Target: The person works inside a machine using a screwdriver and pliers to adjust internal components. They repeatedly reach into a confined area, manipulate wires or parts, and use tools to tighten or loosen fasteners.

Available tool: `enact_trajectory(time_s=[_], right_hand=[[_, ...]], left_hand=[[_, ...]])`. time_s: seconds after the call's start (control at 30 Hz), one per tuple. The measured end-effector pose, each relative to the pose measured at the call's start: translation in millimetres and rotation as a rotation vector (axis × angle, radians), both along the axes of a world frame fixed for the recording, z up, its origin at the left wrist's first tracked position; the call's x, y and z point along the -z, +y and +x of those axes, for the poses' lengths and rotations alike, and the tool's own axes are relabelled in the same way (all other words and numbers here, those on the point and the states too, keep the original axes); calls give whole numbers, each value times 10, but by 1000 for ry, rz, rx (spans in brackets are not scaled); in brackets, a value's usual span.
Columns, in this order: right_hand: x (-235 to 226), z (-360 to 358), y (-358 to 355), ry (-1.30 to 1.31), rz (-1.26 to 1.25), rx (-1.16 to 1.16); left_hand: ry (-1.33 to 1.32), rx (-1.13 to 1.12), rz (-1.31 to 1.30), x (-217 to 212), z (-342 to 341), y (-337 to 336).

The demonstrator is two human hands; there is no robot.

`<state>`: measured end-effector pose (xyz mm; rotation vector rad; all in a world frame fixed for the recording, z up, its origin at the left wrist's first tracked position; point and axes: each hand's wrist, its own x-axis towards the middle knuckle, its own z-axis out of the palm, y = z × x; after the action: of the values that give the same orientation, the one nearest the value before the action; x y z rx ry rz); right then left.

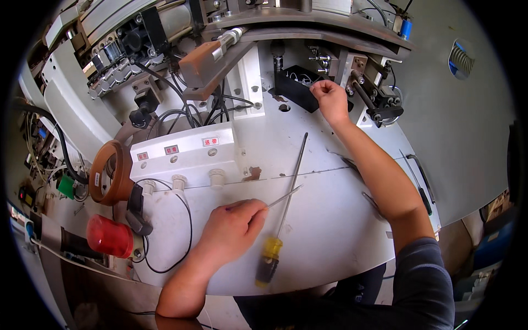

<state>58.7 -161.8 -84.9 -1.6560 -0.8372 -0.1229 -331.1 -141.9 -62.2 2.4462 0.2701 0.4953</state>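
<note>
My left hand point(234, 228) rests low over the white table, its fingers closed on a thin, pointed metal tool point(286, 196). The tool's grip end is hidden in the palm, so its exact kind does not show. Its tip crosses above the shaft of a long screwdriver point(270, 256) with a yellow and black handle, which lies on the table. Farther off, my right hand point(331, 102) is at the edge of a black open box point(301, 94) holding thin, shiny pieces. Thumb and forefinger are pinched together there; whatever may be between them is too small to make out.
A white control box point(187, 151) with knobs stands left of centre. Beside it are a brown ring point(110, 171), a red warning lamp point(110, 235) and loose black cable. Metal machine parts point(308, 27) overhang the back. Hand tools point(421, 187) lie around my right forearm.
</note>
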Motion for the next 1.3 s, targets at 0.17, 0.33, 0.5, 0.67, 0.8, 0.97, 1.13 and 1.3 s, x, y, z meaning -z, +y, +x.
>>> enact_trajectory(time_s=[0.17, 0.33, 0.5, 0.67, 0.8, 0.97, 1.13, 1.3], right_hand=[[173, 88, 300, -49, 28, 159], [288, 114, 264, -46, 43, 216], [305, 37, 194, 132, 173, 50], [180, -33, 214, 50, 218, 58], [78, 1, 217, -216, -57, 187], [-106, -320, 72, -485, -587, 269], [-107, -558, 57, -888, -152, 86], [-495, -859, 419, -830, -262, 117]], left_hand=[[-3, -11, 21, 23, -22, 12], [12, -7, 24, 71, -8, 7], [48, -15, 27, 64, -10, 11], [62, 14, 2, 80, -14, -10], [87, 32, 6, 102, 9, -11], [135, 23, 22, 85, 2, -20], [-43, -8, -71, 31, 34, -58], [-187, -116, -162, -9, 18, -1]])
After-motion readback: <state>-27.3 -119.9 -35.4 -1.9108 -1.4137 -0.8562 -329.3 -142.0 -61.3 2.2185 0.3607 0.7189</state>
